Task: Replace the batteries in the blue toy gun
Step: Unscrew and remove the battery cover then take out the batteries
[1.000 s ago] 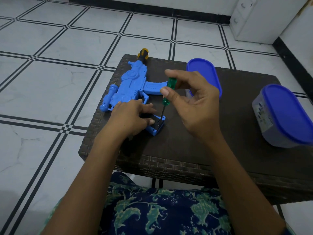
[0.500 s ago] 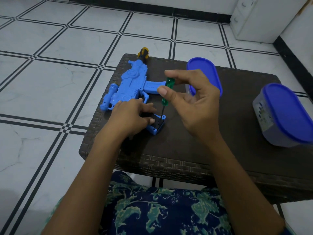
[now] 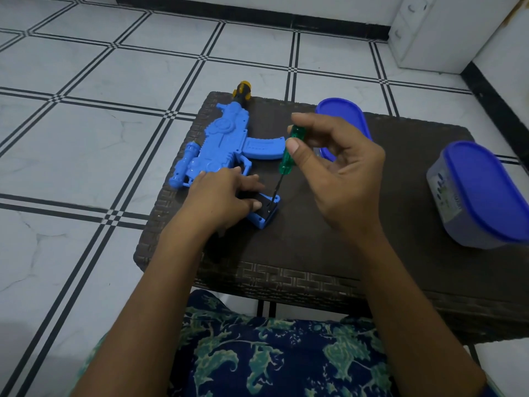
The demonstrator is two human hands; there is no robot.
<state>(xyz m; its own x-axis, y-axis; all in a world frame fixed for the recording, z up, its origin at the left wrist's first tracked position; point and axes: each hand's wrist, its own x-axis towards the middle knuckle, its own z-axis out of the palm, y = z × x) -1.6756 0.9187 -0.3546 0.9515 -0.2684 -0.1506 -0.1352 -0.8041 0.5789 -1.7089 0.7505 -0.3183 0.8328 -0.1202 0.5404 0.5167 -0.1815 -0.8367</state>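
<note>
Head view, only one avail. Blue toy gun [image 3: 226, 144] lies flat on dark woven table [image 3: 315, 276], muzzle w/ yellow tip pointing away, grip end nearest the person.

Left hand [image 3: 223, 202] pressed down over the grip, fingers closed on it, steadying. Right hand [image 3: 337, 179] pinches a green-handled screwdriver [image 3: 289, 151] betw. thumb and fingertips, rest of hand loose. Shaft slants down; tip sits on the black battery cover [image 3: 264, 206] at the grip's base, prob. in a screw head, too small to confirm.

Step, my read: working the cover screw. Loosening or tightening, can't tell. No batteries in sight.

Next move needs: tip kept seated and square, downward pressure, left hand stopping the gun twisting. Risk: tip slips out.

Two blue-lidded tubs: one behind right hand [image 3: 340, 116], one at right [image 3: 483, 196] w/ label on its side, print unreadable. No brand visible on gun.
</note>
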